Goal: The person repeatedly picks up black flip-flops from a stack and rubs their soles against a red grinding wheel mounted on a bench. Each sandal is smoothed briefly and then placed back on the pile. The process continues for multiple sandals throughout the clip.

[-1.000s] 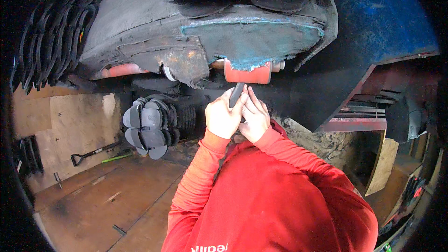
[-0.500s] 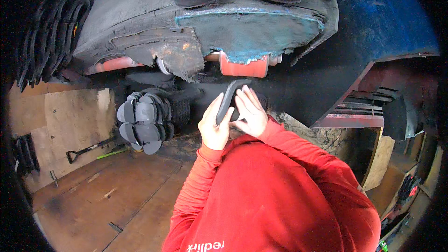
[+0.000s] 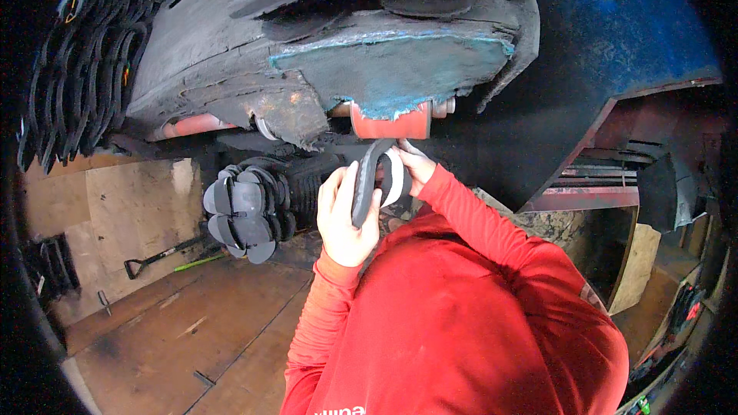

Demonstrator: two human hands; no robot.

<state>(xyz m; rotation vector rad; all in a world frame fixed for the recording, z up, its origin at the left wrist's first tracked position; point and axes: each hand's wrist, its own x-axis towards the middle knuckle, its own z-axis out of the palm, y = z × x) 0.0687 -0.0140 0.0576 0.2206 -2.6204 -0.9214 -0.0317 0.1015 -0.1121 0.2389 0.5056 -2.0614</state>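
Both my hands hold a dark grey slide sandal (image 3: 364,194) on its edge, just below the red sanding wheel (image 3: 393,124). My left hand (image 3: 343,223) grips the near part of the sole, fingers on the outer side and thumb on the inner. The sandal's strap, with a pale lining, arches out toward the right. Behind that strap, my right hand (image 3: 419,167) holds the far end of the sandal, its fingers partly hidden. The far tip of the sole is at or very near the wheel's lower edge; whether they touch I cannot tell.
Above the wheel, a dusty ledge (image 3: 192,61) carries soles, with stacked soles (image 3: 84,69) at its left. Several slide sandals (image 3: 246,211) hang lower left. A second red roller (image 3: 198,126) and a shovel-like handle (image 3: 157,257) are farther left. A blue machine panel (image 3: 615,23) rises at right.
The sandal has turned so its strap and pale lining show, and its far end is nearer the wheel. My right hand has moved from its side to behind the strap.
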